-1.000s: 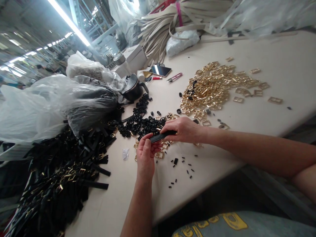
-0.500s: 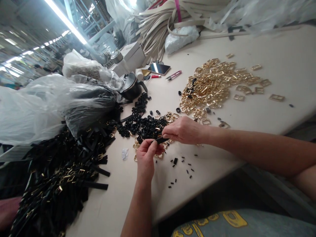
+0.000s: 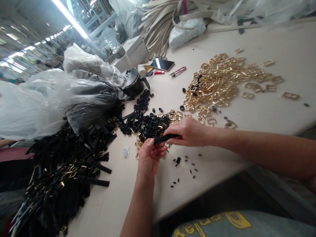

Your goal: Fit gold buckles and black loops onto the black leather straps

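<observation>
At the left, a big clear bag (image 3: 37, 102) sat on the table (image 3: 108, 204), with a dark heap (image 3: 69, 164) of black straps and gold buckles beside and below it. A small scrap of white paper (image 3: 126, 151) lay just right of the heap. Farther back stood a black pot (image 3: 133, 84) with a lid and a handle.

Next came a pile of little black loops (image 3: 148, 125), with some gold buckles mixed in at its edges. The left hand (image 3: 150, 154) was near the front of that pile. It pinched the left end of a black strap (image 3: 163, 139). The thumb seemed to press on the strap, but that spot was small and a bit blurry.

The strap was between the two hands, up in front of the loops, and it tilted up a little to the right. Its left end was at the left hand's fingertips, and its other end went into the fingers of the right hand (image 3: 190, 131). The right hand was curled shut around that end.

Below the strap, tiny black bits (image 3: 178, 160) were spread on the table. Past the right hand, a big pile of gold buckles (image 3: 217, 82) lay there, with a few loose ones off to its right.
</observation>
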`<state>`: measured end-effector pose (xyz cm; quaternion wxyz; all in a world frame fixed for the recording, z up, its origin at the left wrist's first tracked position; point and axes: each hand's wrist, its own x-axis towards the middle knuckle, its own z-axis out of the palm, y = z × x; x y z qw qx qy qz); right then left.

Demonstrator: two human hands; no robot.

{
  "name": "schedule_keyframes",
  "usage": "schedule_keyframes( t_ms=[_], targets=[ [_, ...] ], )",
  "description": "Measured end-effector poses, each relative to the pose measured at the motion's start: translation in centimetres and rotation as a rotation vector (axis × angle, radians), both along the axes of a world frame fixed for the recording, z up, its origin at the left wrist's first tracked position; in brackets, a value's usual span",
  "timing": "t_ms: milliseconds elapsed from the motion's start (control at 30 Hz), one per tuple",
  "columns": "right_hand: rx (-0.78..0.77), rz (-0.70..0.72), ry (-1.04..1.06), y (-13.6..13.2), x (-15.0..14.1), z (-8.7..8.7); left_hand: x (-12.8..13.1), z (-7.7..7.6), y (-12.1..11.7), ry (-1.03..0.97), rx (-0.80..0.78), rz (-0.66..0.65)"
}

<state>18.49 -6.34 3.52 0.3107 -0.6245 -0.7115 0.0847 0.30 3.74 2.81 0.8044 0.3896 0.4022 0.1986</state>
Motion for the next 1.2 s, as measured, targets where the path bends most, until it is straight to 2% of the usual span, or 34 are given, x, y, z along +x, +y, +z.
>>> schedule_keyframes(
  t_ms=[600,767,1033,1200],
  targets=[
    [-0.087,-0.009,-0.035,-0.13,-0.21,0.63,-0.42,-0.50,0.43,-0.012,-0.009,-0.072],
    [-0.105,-0.028,-0.044,-0.14,-0.29,0.73,-0.28,-0.28,0.26,-0.029,-0.016,-0.046],
    [-0.087,-0.010,-0.078,-0.13,-0.26,0.56,-0.09,0.22,-0.08,-0.033,0.020,-0.050],
    [-0.021,-0.019,-0.121,-0.10,-0.16,0.22,0.14,0.31,-0.31,-0.001,0.080,-0.040]
  ],
)
